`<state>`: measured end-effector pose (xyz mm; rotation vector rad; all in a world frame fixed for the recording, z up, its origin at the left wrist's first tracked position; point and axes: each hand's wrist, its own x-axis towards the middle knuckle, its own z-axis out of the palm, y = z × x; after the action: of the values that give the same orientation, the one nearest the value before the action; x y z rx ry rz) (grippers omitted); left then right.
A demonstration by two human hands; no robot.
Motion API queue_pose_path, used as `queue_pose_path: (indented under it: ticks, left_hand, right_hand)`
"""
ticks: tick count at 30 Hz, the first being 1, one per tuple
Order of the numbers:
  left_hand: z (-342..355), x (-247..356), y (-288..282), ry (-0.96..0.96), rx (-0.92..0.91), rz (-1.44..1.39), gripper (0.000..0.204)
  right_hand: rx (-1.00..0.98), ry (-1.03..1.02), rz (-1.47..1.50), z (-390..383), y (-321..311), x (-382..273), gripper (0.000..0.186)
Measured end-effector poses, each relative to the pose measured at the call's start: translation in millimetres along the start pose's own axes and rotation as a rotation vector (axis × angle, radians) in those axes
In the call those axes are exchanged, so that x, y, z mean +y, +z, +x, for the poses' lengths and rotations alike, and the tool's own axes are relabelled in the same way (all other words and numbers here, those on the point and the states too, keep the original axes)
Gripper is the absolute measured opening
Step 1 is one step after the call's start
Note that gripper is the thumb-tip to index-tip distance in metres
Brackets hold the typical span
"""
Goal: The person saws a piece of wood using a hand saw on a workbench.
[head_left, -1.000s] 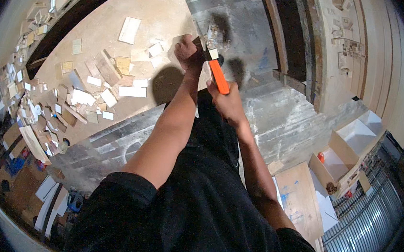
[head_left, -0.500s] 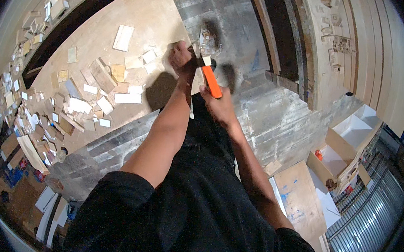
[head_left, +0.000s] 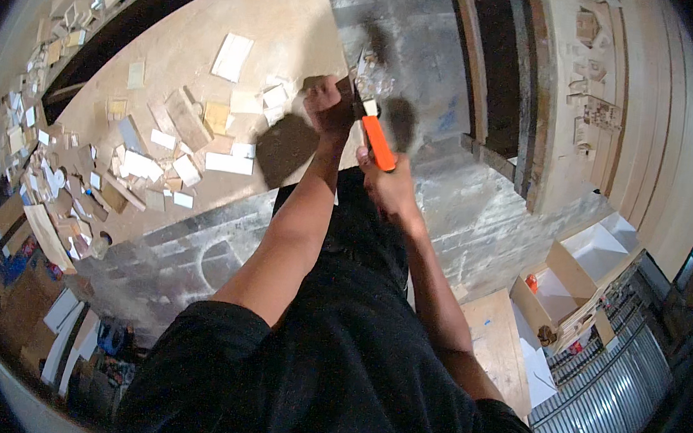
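My right hand [head_left: 392,189] is wrapped round the orange handle [head_left: 378,142] of what looks like a handsaw. Its thin dark blade [head_left: 358,98] points away from me, along the right edge of the wooden tabletop [head_left: 297,27]. A small pale block [head_left: 370,108] shows at the front end of the handle. Just left of the blade, my left hand [head_left: 329,108] rests at the tabletop edge with curled fingers. Shadow and the hand itself hide whatever it grips.
Wood offcuts [head_left: 186,116] and white pieces [head_left: 229,163] lie scattered over the left of the tabletop. Small scraps [head_left: 369,74] are on the grey floor [head_left: 425,67] beyond the blade. Open wooden boxes [head_left: 560,276] stand at right, beside corrugated metal sheet [head_left: 610,404].
The view has shifted a little, so the tabletop sits farther right in the picture. Both hands stay by the tabletop edge, and the right hand keeps its hold on the orange handle.
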<state>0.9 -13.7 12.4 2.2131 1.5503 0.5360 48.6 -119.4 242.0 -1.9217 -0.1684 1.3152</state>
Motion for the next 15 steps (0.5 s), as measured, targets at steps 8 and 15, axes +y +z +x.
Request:
queue_pose_path:
  ticks: [8,15]
  left_hand:
    - [1,-7,14,-0.073,0.003,-0.115,0.036]
    - [0,5,3,-0.013,0.041,-0.17,0.042]
  right_hand:
    - [0.002,-0.031,-0.137,-83,-33,-8,0.046]
    - [0.048,-0.076,-0.206,-12,-7,14,0.044]
